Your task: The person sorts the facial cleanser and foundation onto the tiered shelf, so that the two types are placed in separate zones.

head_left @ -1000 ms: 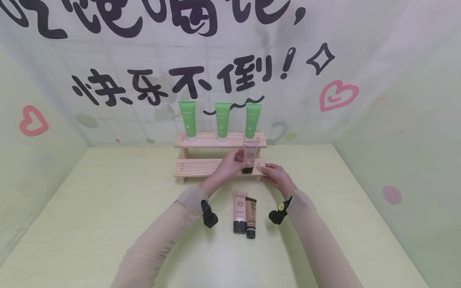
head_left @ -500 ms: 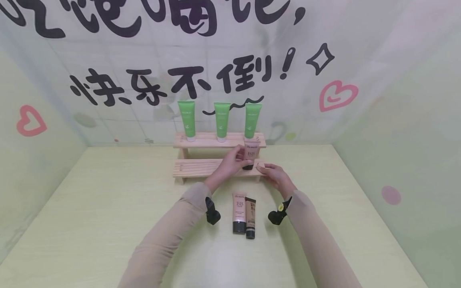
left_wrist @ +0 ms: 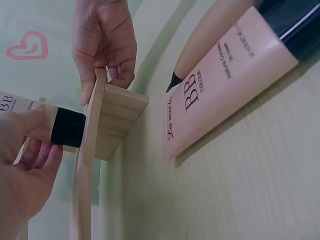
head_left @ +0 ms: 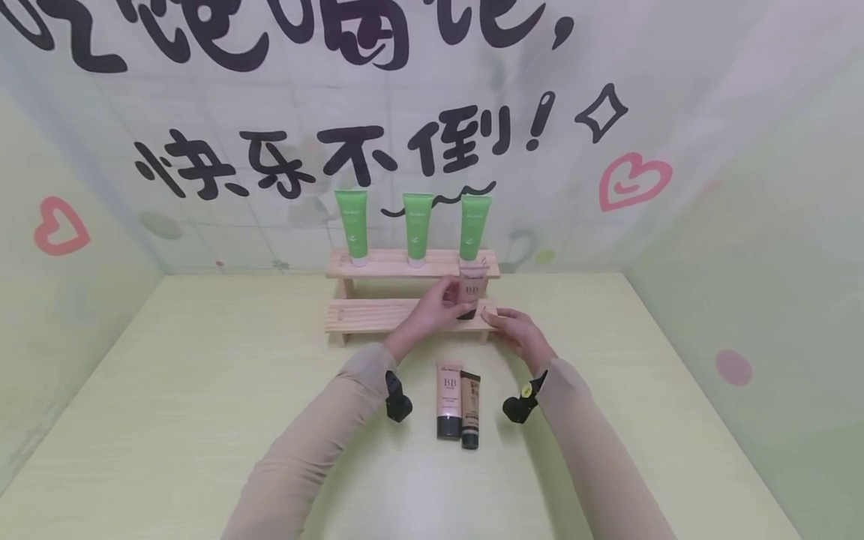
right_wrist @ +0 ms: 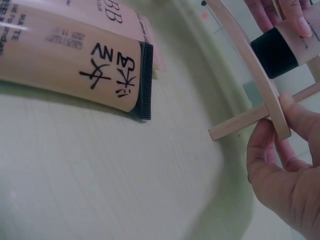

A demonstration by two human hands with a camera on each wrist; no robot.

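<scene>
My left hand (head_left: pixel 432 307) grips a pink BB cream tube (head_left: pixel 472 283) with a black cap, thumb across its front. The tube stands cap down at the right end of the lower step of a wooden two-tier rack (head_left: pixel 371 316); in the left wrist view its black cap (left_wrist: pixel 68 127) is right at the step's surface. My right hand (head_left: pixel 518 330) pinches the right end of that lower step, thumb on top and fingers underneath, as the right wrist view shows around the board (right_wrist: pixel 272 107).
Three green tubes, left (head_left: pixel 353 225), middle (head_left: pixel 418 226) and right (head_left: pixel 475 228), stand on the upper step. In front of the rack a second pink BB tube (head_left: pixel 448 397) and a slimmer tan tube (head_left: pixel 471 409) lie side by side on the table (head_left: pixel 223 375). A printed wall rises behind.
Over the last second the pink BB cream tube in my left hand has shifted slightly back and right on the lower step. My right hand keeps its pinch on the step's end.
</scene>
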